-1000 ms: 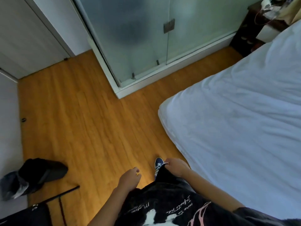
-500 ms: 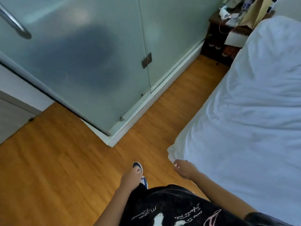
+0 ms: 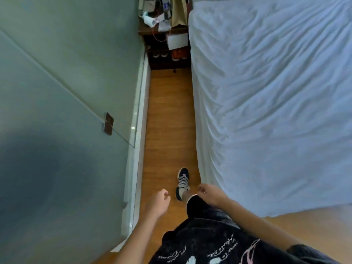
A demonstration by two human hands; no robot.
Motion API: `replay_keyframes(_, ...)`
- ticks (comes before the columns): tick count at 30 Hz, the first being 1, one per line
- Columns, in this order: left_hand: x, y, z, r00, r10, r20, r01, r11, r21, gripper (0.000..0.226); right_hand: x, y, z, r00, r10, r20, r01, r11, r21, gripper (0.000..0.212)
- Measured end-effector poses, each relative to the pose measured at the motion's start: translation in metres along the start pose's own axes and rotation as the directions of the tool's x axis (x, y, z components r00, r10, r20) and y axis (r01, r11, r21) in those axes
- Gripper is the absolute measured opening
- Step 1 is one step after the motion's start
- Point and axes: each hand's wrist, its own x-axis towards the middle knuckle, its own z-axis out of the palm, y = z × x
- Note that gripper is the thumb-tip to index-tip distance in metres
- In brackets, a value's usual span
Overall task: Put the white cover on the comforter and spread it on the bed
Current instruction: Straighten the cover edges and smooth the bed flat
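Comforter: the white comforter [image 3: 270, 96] lies spread over the bed, filling the right half of the frame from the top edge down to the lower right; its cloth is creased in long diagonal folds, and its left side hangs down along the strip of floor.
Near corner: the comforter's lower edge ends in the lower right of the frame, with wood floor showing below it.
Right hand: the right hand [image 3: 208, 193] hangs in the lower middle, just beside the hanging edge of the comforter — fingers loosely curled, holding nothing; whether it touches the cloth I cannot tell.
Left hand: the left hand [image 3: 159, 202] hangs lower centre, left of the right one, fingers loosely curled inward, nothing in it.
Shoe: a dark sneaker [image 3: 182, 182] with white laces stands on the floor between and just above the two hands, toe pointing to the top of the frame.
Clothes: dark shorts and a black shirt [image 3: 205, 246] with white script and a pink print fill the bottom centre.
Floor: a narrow strip of orange-brown wood floor [image 3: 167, 115] runs up the middle, between the bed and the glass.
Glass wall: a frosted glass wall [image 3: 66, 73] takes the left half, with a dark metal hinge [image 3: 108, 123] at centre left and a white sill along its foot.
Nightstand: a dark wooden nightstand [image 3: 163, 44] stands at top centre, against the bed — cluttered on top, shoes on its low shelf.
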Motion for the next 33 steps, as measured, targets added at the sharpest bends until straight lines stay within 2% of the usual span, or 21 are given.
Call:
replay_keyframes(4,0.069,0.018,-0.064,0.998,0.055,-0.001,-0.055,0.996,0.069,0.033,0.06,-0.027,-0.04,0.999,0.042,-0.019,-0.041,0.998,0.054,0.034)
replay_keyframes(13,0.214,0.07,-0.209,0.991,0.123,0.06,-0.133,0.965,0.228,0.031,0.178,-0.1,-0.186,0.993,0.077,-0.089,-0.058,0.979,0.194,0.038)
replay_keyframes(19,0.325,0.127,-0.3,0.965,0.227,0.132,-0.259,0.91,0.323,0.029,0.252,-0.123,-0.272,0.98,0.158,-0.12,-0.126,0.962,0.244,0.038)
replay_keyframes(25,0.47,0.202,-0.403,0.908,0.346,0.238,-0.418,0.796,0.438,0.026,0.349,-0.159,-0.379,0.932,0.297,-0.206,-0.206,0.904,0.374,0.036)
replay_keyframes(33,0.592,0.315,-0.528,0.825,0.447,0.347,-0.566,0.641,0.52,0.031,0.433,-0.219,-0.502,0.845,0.437,-0.309,-0.194,0.787,0.585,0.034)
